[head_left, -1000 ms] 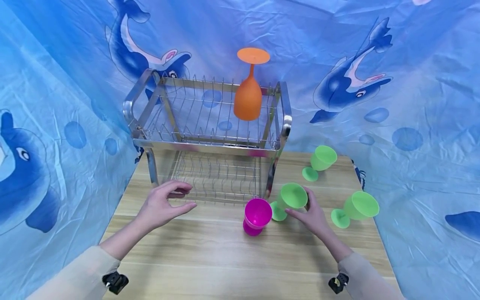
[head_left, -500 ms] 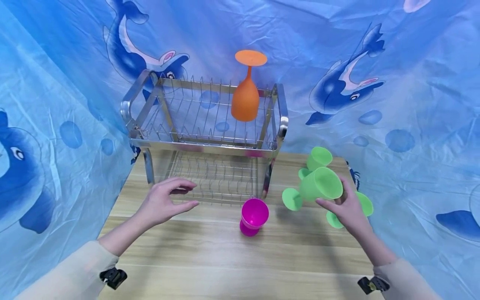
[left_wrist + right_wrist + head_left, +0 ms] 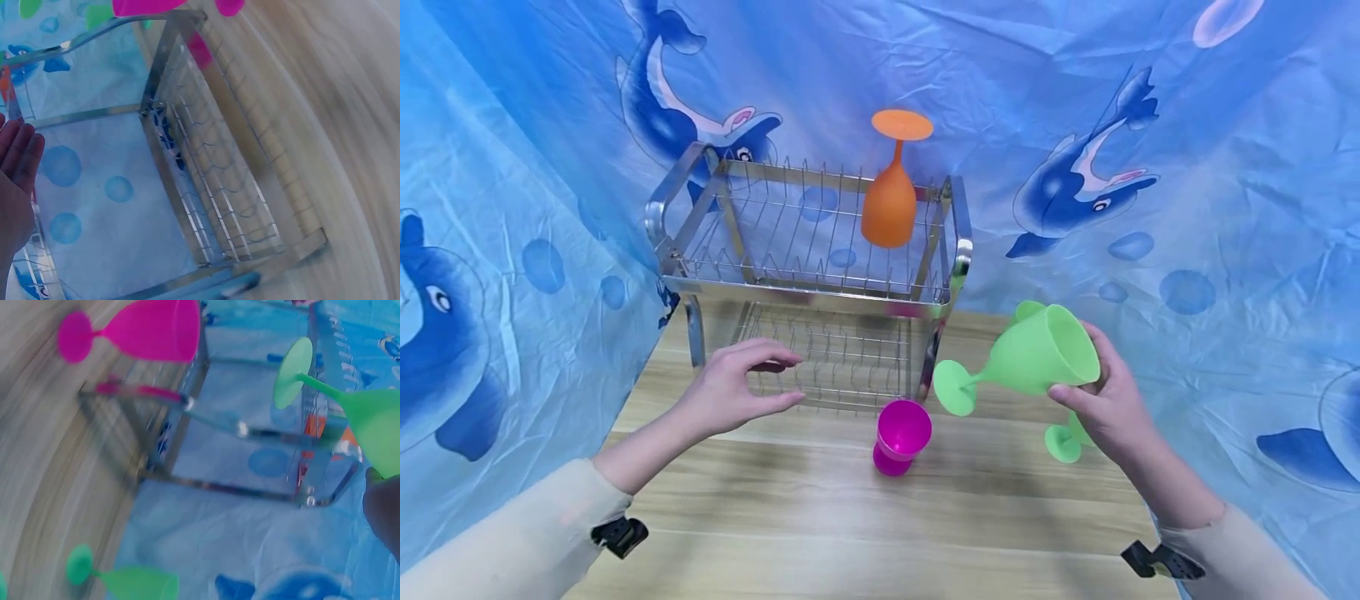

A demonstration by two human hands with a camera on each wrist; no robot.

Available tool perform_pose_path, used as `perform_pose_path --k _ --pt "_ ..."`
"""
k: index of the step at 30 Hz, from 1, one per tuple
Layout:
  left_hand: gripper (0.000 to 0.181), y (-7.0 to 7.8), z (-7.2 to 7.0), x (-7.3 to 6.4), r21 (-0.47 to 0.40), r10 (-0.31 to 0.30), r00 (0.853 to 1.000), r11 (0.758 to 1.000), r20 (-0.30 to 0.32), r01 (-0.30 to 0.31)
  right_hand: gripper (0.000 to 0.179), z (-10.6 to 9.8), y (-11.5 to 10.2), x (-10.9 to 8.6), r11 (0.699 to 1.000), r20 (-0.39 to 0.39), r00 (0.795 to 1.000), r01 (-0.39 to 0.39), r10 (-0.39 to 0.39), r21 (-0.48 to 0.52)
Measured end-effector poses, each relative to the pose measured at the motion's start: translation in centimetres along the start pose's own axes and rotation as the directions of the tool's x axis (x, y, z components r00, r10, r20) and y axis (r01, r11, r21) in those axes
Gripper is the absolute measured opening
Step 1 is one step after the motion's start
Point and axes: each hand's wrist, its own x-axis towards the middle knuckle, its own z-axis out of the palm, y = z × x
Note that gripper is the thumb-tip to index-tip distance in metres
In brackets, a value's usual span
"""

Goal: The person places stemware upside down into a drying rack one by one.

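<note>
My right hand (image 3: 1112, 400) grips a green goblet (image 3: 1030, 354) by its bowl near the rim, above the table. The goblet is tilted, its foot pointing left and its mouth right; the right wrist view also shows this green goblet (image 3: 375, 425) at the right edge. My left hand (image 3: 737, 383) holds nothing; thumb and fingers are apart in front of the dish rack (image 3: 805, 296). On the table between my hands stands a magenta goblet (image 3: 904, 429). An orange goblet (image 3: 889, 208) sits upside down on the rack's upper tier at the right.
Another green goblet (image 3: 1063, 443) stands on the wooden table (image 3: 865, 533), partly behind my right hand. One more green goblet (image 3: 1028, 310) shows only its rim behind the held one. A blue dolphin-print curtain (image 3: 985, 100) surrounds the table at the back and sides.
My right hand has lifted the green goblet off the table, moved it right and tipped its foot up to the left. The left hand has hardly moved.
</note>
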Motion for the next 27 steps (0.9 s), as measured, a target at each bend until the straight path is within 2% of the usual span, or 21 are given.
perform_pose_path --k 4,8,12,17,21,27 --pt "0.045 1.0 -0.6 0.6 -0.004 0.005 1.000 1.000 0.016 -0.005 0.072 2.3 1.3 0.8 0.990 0.056 0.998 0.027 -0.035 0.140" --pt "0.045 2.4 -0.8 1.5 -0.034 0.045 0.998 0.998 0.039 -0.043 0.072 4.7 3.1 1.0 0.976 0.104 0.993 0.027 -0.050 0.218" --pt "0.042 3.9 -0.6 2.6 -0.094 0.099 0.994 0.991 0.056 -0.093 0.071 6.8 4.5 1.0 0.967 0.157 0.987 0.006 -0.048 0.255" --pt "0.040 5.2 0.1 4.0 -0.146 0.128 0.988 0.983 0.082 -0.115 0.072 8.4 5.6 1.3 0.961 0.173 0.984 0.003 -0.052 0.275" --pt "0.037 5.6 0.6 4.9 -0.180 0.125 0.982 0.979 0.143 -0.098 0.071 9.5 6.3 1.5 0.951 0.175 0.982 0.008 -0.065 0.308" --pt "0.033 5.4 1.1 5.5 -0.235 0.058 0.963 0.972 0.262 0.006 0.073 10.7 7.0 1.7 0.945 0.184 0.981 0.002 -0.066 0.327"
